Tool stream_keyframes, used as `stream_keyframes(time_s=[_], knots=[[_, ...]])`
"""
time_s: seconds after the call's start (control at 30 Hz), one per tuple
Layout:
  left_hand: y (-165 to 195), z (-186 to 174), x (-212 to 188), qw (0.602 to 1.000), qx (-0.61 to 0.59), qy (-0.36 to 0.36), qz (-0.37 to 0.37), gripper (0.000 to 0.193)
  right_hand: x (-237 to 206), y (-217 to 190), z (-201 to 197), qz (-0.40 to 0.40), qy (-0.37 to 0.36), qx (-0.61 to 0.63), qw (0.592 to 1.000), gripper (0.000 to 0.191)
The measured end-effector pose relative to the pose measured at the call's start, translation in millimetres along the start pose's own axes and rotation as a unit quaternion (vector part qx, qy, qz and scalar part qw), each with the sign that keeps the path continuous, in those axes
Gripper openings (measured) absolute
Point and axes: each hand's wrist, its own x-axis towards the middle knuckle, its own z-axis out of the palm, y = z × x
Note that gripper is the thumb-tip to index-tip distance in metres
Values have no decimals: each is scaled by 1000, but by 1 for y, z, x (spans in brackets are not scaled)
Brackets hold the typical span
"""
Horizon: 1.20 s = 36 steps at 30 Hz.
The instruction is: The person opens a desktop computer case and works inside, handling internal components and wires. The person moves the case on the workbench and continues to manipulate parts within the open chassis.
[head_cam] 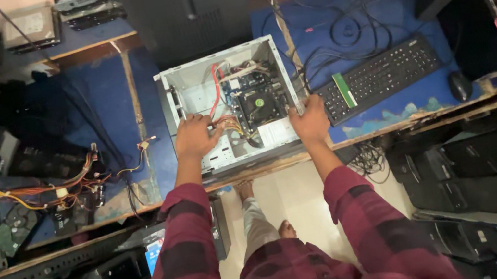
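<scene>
**me:** Gripping the open computer case (188,89) from both sides. My left hand (195,135) is curled down inside by the red and yellow cables (216,101); can't tell if it's actually pinching anything. My right hand (310,120) is clamped on the right wall.

**reply:** Where's the box sitting?

**me:** On its side on the blue bench (104,95), near the front edge. Black keyboard (377,77) just right of it, loose power supply wiring (39,190) well off left.

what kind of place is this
Most likely a computer repair workshop. An open desktop case lies on the blue bench under both hands, loose wiring bundles sit to the left, and more computer towers stand on the floor.
</scene>
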Motion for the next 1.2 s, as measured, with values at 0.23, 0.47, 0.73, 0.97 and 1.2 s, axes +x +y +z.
stream_keyframes(time_s=[0.23,0.47,0.73,0.97,1.2], knots=[[2,0,-1,1000,1,0,-9,48,-4,-11,-10,8,0,-10,1000,46],[5,0,-2,1000,6,-9,-12,49,-6,-10,-9,7,2,4,1000,48],[5,0,-1,999,13,-24,-21,49,-5,-5,-6,-6,1,-4,1000,45],[8,-1,-1,999,19,-28,-27,49,-7,-9,-9,-14,23,27,999,47],[4,5,-2,1000,15,-7,-9,47,-7,-5,-9,-16,5,12,1000,44]])
